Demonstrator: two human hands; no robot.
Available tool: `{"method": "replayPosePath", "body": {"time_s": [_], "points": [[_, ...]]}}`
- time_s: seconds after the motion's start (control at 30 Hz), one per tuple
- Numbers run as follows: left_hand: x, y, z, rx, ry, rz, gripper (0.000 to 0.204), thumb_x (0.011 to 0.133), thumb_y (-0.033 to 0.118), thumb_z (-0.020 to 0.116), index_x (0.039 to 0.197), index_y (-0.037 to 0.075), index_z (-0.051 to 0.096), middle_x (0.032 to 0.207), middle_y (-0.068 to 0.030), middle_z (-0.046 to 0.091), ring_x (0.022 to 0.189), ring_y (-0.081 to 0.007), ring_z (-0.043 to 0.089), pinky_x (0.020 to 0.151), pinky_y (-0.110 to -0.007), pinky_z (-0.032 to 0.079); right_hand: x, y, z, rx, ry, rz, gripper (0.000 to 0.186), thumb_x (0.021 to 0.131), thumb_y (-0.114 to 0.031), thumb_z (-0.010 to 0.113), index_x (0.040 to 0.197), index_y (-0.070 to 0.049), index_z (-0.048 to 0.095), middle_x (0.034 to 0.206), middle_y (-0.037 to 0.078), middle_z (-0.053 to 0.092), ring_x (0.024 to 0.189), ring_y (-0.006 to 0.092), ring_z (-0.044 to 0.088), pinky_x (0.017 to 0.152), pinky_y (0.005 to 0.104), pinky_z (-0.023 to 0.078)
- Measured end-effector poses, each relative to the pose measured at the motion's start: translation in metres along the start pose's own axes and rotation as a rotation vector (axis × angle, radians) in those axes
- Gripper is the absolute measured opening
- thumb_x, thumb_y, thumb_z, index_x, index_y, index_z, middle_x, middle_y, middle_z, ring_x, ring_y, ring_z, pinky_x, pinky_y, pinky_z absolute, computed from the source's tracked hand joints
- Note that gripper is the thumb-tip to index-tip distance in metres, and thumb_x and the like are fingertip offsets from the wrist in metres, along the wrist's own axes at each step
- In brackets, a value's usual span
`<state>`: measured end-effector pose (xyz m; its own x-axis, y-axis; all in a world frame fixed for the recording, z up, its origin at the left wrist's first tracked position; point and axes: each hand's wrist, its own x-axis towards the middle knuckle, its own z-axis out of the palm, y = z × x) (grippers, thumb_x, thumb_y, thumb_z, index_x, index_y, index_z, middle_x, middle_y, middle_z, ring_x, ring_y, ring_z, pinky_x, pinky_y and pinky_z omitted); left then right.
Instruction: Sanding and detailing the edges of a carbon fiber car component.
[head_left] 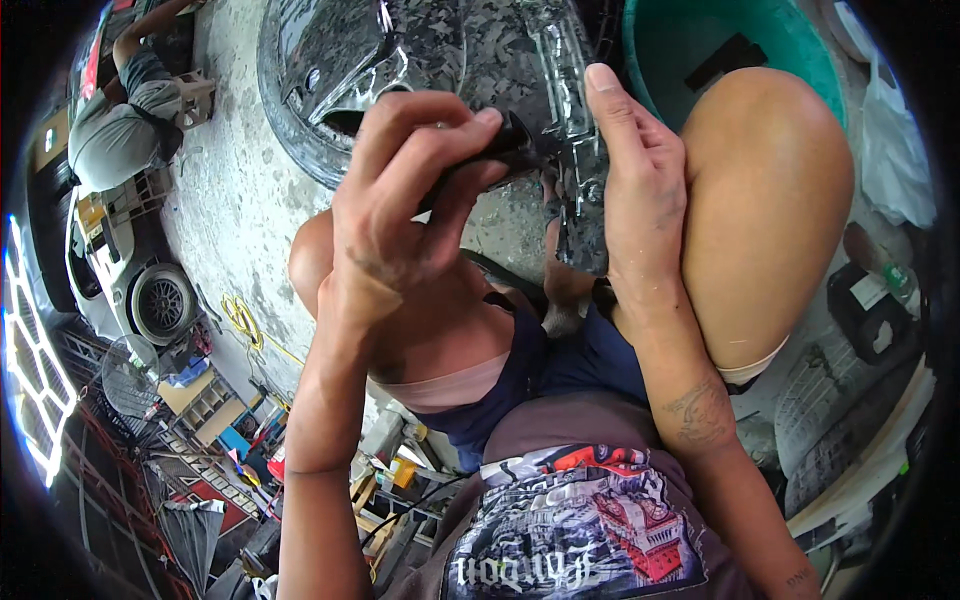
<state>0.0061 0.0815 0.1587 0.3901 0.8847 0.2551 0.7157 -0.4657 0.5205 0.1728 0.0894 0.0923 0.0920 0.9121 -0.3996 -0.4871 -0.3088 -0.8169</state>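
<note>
Where the speckled grey floor (230, 130) spreads left of the dark marbled panel (440, 60), I see the widest room for moving, running from the panel's curved rim out to a seated co-worker (120, 145), well apart. Just right of the panel, a teal basin (815, 50) sits close, so that side is tight, with the worker's raised knee (770, 190) crowding it further. Beyond the basin, farther right of the panel, is a white plastic bag (895, 150). Along the panel's right side a glossy marbled strip (577, 190) reaches toward the worker, its lower end jutting past the panel's near edge; whether the two are joined I cannot tell. The right hand (645, 165) is at the strip's outer edge, thumb raised, fingers partly curled; I can't tell whether it grips. In front of the panel, the left hand (405, 190), fingers bent nearly closed, pinches a small black piece (512, 138).
</note>
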Motion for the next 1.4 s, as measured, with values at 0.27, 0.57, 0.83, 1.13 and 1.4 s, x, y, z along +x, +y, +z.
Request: {"method": "replayPosePath", "body": {"time_s": [0.27, 0.57, 0.83, 1.13, 1.4], "points": [[-0.006, -0.005, 0.012, -0.066, -0.069, 0.044, 0.038, 0.079, -0.002, 0.079, 0.116, 0.004, 0.069, 0.108, -0.0126, 0.063, 0.092, -0.0318, 0.061, 0.075, -0.040, 0.051, -0.002, -0.002, 0.000, -0.047, 0.030, 0.030, 0.042, 0.107, -0.031, 0.064, 0.095, 0.007, 0.072, 0.079, -0.010, 0.054, 0.073, 0.0024, 0.041, 0.062, 0.0222, 0.035], [-0.001, -0.008, 0.013, -0.046, -0.078, 0.073, 0.037, 0.080, -0.002, 0.079, 0.115, 0.004, 0.070, 0.109, -0.0120, 0.062, 0.091, -0.0306, 0.062, 0.078, -0.039, 0.052, -0.001, -0.001, -0.003, -0.076, -0.004, -0.014, 0.041, 0.108, -0.031, 0.063, 0.096, 0.006, 0.073, 0.079, -0.011, 0.054, 0.073, 0.0017, 0.040, 0.062, 0.0217, 0.034], [0.000, -0.006, -0.001, -0.056, -0.029, -0.011, 0.038, 0.081, -0.004, 0.080, 0.117, 0.004, 0.070, 0.110, -0.0142, 0.063, 0.100, -0.0316, 0.064, 0.080, -0.036, 0.054, -0.003, -0.004, 0.000, -0.062, -0.015, 0.014, 0.042, 0.109, -0.033, 0.062, 0.098, 0.005, 0.075, 0.081, -0.009, 0.059, 0.075, 0.0016, 0.044, 0.065, 0.0210, 0.037], [0.001, -0.015, 0.004, -0.019, -0.126, 0.133, 0.041, 0.077, -0.004, 0.082, 0.116, 0.005, 0.073, 0.109, -0.0122, 0.066, 0.094, -0.0282, 0.066, 0.077, -0.035, 0.054, -0.002, -0.005, -0.001, -0.101, 0.012, 0.029, 0.042, 0.109, -0.032, 0.062, 0.092, 0.005, 0.072, 0.080, -0.010, 0.054, 0.072, 0.0016, 0.041, 0.062, 0.0209, 0.035], [0.008, -0.014, 0.001, -0.001, -0.207, 0.149, 0.043, 0.077, -0.005, 0.082, 0.117, 0.004, 0.073, 0.110, -0.0124, 0.066, 0.094, -0.0287, 0.065, 0.077, -0.035, 0.054, -0.001, -0.001, -0.003, -0.005, -0.003, 0.059, 0.042, 0.109, -0.031, 0.062, 0.092, 0.006, 0.070, 0.081, -0.010, 0.054, 0.076, 0.0020, 0.041, 0.065, 0.0220, 0.037]]}}
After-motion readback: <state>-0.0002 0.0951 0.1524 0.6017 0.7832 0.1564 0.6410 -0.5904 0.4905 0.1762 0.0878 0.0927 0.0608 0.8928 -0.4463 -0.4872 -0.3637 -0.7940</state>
